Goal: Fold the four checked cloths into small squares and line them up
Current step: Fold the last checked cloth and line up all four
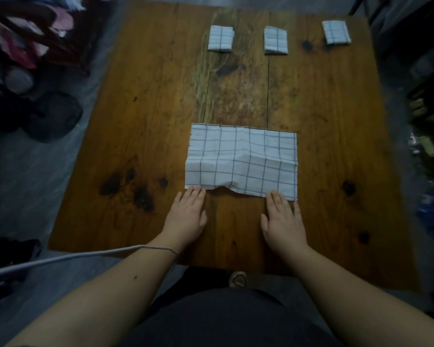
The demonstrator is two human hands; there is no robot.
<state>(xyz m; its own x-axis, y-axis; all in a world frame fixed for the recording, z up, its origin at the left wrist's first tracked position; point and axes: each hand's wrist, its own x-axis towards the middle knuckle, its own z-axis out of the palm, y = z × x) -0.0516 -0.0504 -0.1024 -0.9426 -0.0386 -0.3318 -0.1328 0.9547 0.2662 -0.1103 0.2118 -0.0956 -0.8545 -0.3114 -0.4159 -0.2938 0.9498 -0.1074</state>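
Three squares already sit in a row at the far edge of the worktop — the fourth cloth lies near the person as a creased wide rectangle, folds left to make. The left hand and right hand lie flat and open, fingertips touching its near edge — gripping nothing.
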